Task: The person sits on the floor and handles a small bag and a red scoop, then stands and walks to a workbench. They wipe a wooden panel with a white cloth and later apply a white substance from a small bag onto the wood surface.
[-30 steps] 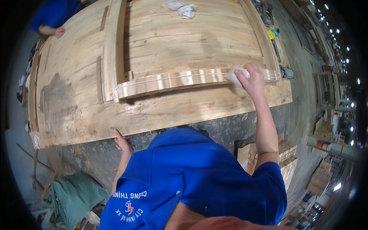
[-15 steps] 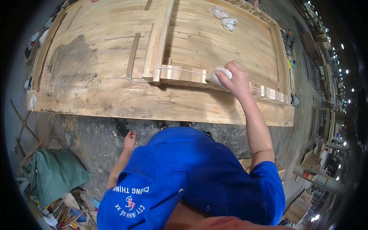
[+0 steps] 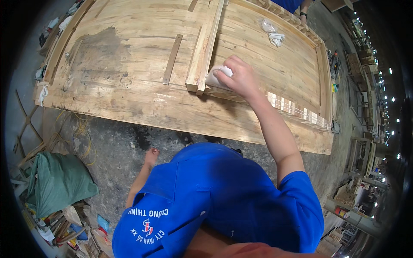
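Observation:
My right hand [image 3: 241, 77] is closed around a white, cone-shaped glue bag [image 3: 215, 78], its tip pointing down at the left end of a row of light wood blocks [image 3: 297, 111]. Thin white lines of glue run along the blocks to the right of the hand. The bag's tip is close to the corner where the row meets a long wooden rail [image 3: 208, 41]; whether it touches the wood I cannot tell. Low at my left side hangs my left hand [image 3: 152, 156], its fingers curled with nothing seen in them, over the floor.
The blocks and rail sit on a large wooden tabletop [image 3: 142, 103]. A loose wood strip [image 3: 173, 59] and a crumpled white cloth [image 3: 276, 39] lie on it. Another person's hand [image 3: 303, 16] is at the far edge. A green sack [image 3: 60, 182] and scraps lie left.
My right hand has moved left along the blocks with the glue bag, to the rail corner. The view has shifted, and another person's blue clothing shows at the far edge.

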Available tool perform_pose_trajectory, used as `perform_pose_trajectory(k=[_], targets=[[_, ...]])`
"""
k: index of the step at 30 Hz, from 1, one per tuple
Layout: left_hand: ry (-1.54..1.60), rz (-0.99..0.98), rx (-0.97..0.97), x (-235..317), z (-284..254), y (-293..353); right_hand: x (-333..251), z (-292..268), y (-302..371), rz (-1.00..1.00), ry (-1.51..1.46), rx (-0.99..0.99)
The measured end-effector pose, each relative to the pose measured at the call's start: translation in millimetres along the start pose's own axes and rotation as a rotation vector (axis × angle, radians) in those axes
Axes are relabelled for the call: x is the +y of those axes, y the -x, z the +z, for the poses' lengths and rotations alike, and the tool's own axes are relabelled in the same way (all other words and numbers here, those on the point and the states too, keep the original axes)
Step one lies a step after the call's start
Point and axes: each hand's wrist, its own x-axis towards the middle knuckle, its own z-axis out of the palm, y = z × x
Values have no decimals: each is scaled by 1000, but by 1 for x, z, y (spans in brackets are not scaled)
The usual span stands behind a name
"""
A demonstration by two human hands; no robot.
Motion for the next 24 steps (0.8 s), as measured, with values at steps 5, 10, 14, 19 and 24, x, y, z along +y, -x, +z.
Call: perform_pose_trajectory(k=[5,10,14,19,24], targets=[[31,5,-16,3,3,1,-1,11,-10,30,25,-16],[1,42,-54,8,-2,-6,11,-5,1,87,92,-27],[-84,36,-6,18,-7,-7,18,-19,15,61,160,-22],[-148,52,-6,63,-6,3,53,-36,54,524,-565,281],[-414,227,-204,109,19,12,84,-79,135,527,-2170,473]])
